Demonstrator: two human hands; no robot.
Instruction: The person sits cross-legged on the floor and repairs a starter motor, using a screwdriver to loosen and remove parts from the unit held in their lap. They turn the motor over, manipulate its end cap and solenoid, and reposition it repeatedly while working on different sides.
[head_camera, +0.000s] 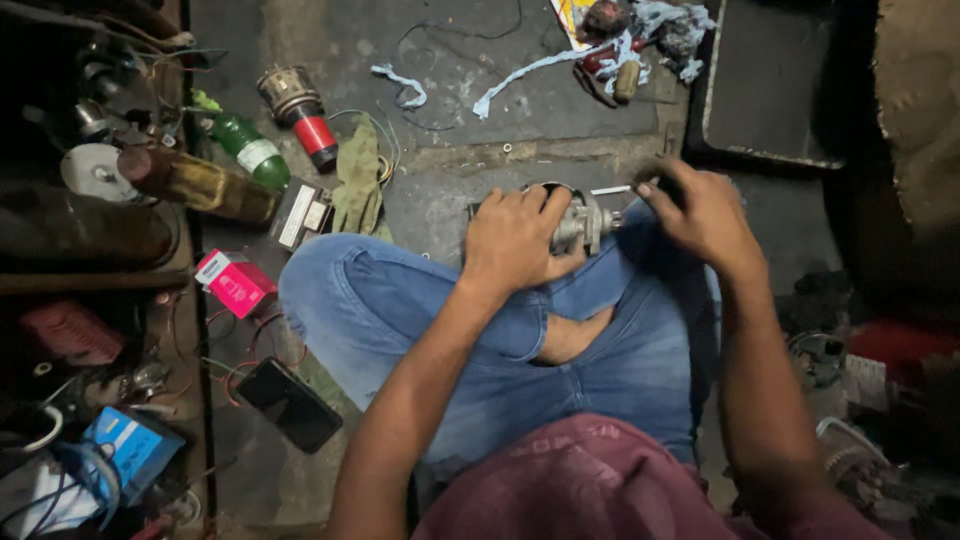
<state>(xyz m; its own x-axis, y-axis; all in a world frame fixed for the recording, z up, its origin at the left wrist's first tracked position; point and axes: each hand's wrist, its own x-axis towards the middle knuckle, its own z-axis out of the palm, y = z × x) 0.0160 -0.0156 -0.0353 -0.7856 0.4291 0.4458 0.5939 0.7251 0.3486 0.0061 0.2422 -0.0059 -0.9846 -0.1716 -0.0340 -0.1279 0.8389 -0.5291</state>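
small grey metal motor part (583, 222) rests on knee over blue jeans (400, 310), left hand (515, 240) wrapped around it. right hand (700, 212) pinches dark tool handle (655, 185) at its end. risk: rounded casting may twist on soft knee, tool slips off toward fingers.

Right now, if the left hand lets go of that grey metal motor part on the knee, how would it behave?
The grey metal motor part looks like solid cast metal, so it is probably stiff and heavy for its size. Its rounded body rests on the sloping jeans knee, so it may roll off. The left hand wraps it; the right hand works at its end.
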